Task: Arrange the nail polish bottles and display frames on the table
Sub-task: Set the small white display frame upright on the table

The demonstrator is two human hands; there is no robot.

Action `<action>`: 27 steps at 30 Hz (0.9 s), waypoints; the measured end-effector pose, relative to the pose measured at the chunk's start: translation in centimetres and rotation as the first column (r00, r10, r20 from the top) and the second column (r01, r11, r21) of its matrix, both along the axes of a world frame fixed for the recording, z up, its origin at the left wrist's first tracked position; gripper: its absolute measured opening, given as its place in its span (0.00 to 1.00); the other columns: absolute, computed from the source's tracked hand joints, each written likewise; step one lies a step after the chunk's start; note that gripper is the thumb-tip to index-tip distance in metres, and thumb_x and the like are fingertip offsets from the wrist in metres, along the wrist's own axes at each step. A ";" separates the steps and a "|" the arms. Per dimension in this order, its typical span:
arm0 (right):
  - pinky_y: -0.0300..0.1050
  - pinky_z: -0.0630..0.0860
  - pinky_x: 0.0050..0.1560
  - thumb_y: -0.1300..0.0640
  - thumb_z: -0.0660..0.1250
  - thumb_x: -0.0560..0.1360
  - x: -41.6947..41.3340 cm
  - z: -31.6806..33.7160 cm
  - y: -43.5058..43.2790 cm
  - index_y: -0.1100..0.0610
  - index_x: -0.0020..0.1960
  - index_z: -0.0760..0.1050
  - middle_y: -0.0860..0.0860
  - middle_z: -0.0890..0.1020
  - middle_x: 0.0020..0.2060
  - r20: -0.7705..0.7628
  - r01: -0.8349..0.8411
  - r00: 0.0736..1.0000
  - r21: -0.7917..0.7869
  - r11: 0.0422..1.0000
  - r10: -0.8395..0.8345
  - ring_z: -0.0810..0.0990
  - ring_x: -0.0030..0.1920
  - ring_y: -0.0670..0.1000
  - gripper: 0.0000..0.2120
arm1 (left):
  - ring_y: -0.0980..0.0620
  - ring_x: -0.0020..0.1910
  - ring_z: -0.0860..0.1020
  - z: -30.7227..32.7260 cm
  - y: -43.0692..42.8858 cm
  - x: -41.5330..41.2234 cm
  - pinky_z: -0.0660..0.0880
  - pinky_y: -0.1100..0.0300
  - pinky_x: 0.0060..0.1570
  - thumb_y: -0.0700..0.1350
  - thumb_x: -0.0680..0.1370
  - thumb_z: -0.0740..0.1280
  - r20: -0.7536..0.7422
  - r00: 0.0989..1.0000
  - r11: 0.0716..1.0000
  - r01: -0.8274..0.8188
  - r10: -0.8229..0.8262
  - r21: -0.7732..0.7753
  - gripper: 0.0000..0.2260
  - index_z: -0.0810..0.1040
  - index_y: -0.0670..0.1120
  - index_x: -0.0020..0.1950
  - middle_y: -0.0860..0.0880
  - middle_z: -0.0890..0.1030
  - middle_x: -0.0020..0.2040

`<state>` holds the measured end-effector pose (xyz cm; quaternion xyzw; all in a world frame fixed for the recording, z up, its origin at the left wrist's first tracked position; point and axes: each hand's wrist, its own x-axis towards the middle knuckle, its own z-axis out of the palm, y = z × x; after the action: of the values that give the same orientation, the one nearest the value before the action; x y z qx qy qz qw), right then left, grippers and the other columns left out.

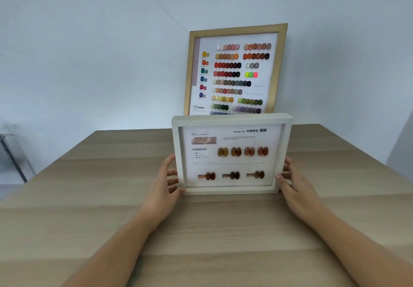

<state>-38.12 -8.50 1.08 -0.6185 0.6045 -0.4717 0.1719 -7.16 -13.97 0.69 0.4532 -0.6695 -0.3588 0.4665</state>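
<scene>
A white display frame with amber nail samples stands upright on the wooden table, near its middle. My left hand grips its lower left edge, fingers spread along the side. My right hand grips its lower right edge, thumb on the front rim. Behind it a larger wooden frame with many coloured nail swatches leans against the white wall; the white frame hides its bottom part. No nail polish bottles are in view.
A dark metal stand shows at the left beyond the table edge. The white wall runs behind the table, with a corner at the right. Bare tabletop lies to the left, to the right and in front of the frames.
</scene>
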 end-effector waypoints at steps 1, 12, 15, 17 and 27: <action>0.35 0.69 0.48 0.57 0.58 0.78 0.1 0.0 -0.1 0.49 0.69 0.61 0.44 0.76 0.51 -0.003 0.005 1.000 0.003 1.000 -0.005 0.74 0.52 0.41 0.20 | 0.54 0.52 0.78 -0.1 0.0 0.0 0.76 0.63 0.51 0.32 0.73 0.67 0.009 1.000 1.000 -0.005 0.005 -0.005 0.35 0.59 0.65 0.67 0.50 0.74 0.55; 0.30 0.66 0.45 0.59 0.58 0.77 4.0 -0.3 -0.7 0.48 0.67 0.61 0.37 0.74 0.50 -0.027 -0.014 1.000 -0.101 0.995 0.012 0.73 0.50 0.35 0.20 | 0.64 0.49 0.77 -0.1 0.5 2.1 0.72 0.76 0.44 0.31 0.76 0.60 -0.027 0.982 0.973 -0.191 0.189 -0.127 0.37 0.57 0.77 0.57 0.58 0.77 0.49; 0.38 0.69 0.48 0.60 0.60 0.77 7.4 -0.2 -1.9 0.52 0.67 0.62 0.42 0.73 0.51 -0.027 -0.039 0.999 -0.160 0.986 0.035 0.73 0.49 0.38 0.20 | 0.66 0.51 0.77 -0.2 0.2 5.6 0.71 0.76 0.44 0.32 0.77 0.60 -0.035 0.965 0.959 -0.262 0.259 -0.112 0.39 0.56 0.82 0.56 0.60 0.78 0.50; 0.41 0.69 0.50 0.59 0.60 0.77 10.1 -0.2 -3.0 0.51 0.68 0.62 0.39 0.72 0.50 -0.048 -0.075 0.997 -0.179 0.981 0.067 0.72 0.47 0.36 0.20 | 0.63 0.51 0.77 -0.3 -0.2 8.7 0.71 0.73 0.45 0.33 0.77 0.61 -0.031 0.958 0.954 -0.286 0.285 -0.093 0.38 0.57 0.82 0.57 0.60 0.79 0.51; 0.30 0.66 0.44 0.59 0.62 0.76 22.9 0.1 -11.7 0.52 0.66 0.66 0.44 0.77 0.49 -0.038 -0.253 0.967 -0.179 0.951 0.250 0.75 0.46 0.38 0.19 | 0.65 0.47 0.77 0.2 -5.1 21.4 0.73 0.62 0.50 0.33 0.76 0.61 0.013 0.883 0.881 -0.469 0.470 -0.058 0.36 0.60 0.78 0.59 0.69 0.74 0.50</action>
<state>-15.25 -20.17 1.17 -0.7072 0.4763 -0.4946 0.1688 14.25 -19.10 0.90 0.5939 -0.5554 -0.2112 0.5424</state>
